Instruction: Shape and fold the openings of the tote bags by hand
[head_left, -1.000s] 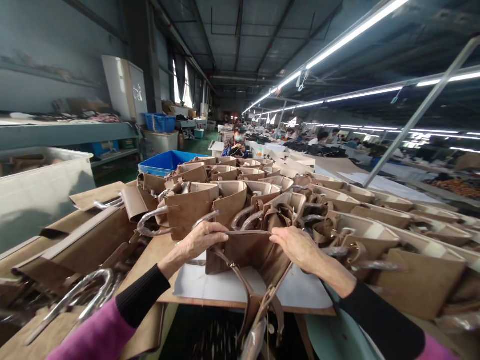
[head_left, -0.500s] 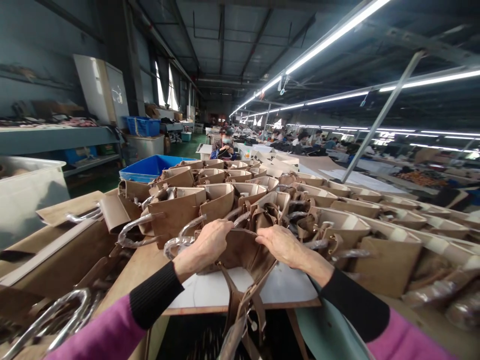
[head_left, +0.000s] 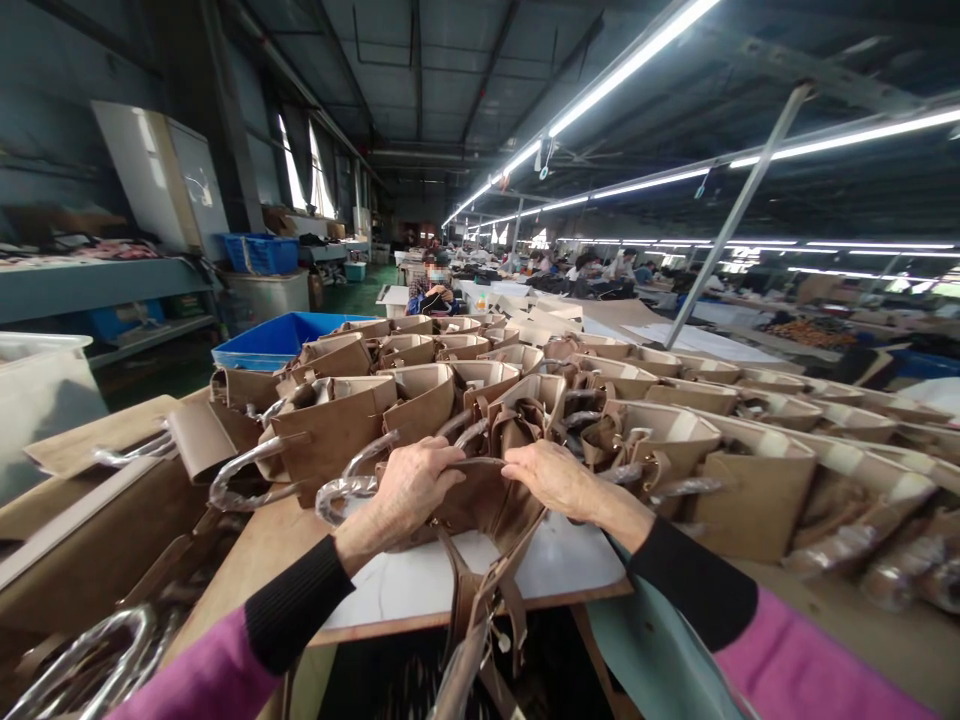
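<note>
A brown handbag (head_left: 491,505) stands on a white board (head_left: 420,585) at the near edge of the table, its straps hanging down over the edge. My left hand (head_left: 409,490) is closed on the left side of the bag's top rim. My right hand (head_left: 551,478) is closed on the right side of the same rim. Both hands sit close together over the bag's opening. Rows of several similar brown handbags (head_left: 337,430) with plastic-wrapped handles stand just behind it.
More brown bags (head_left: 742,470) fill the table to the right and lie flat at the left (head_left: 90,520). A blue bin (head_left: 274,340) sits behind the bags. A slanted metal pole (head_left: 731,220) rises at right. Other people work at tables far back.
My two hands have drawn closer together on the bag's rim, narrowing its opening. The view has shifted slightly to the right.
</note>
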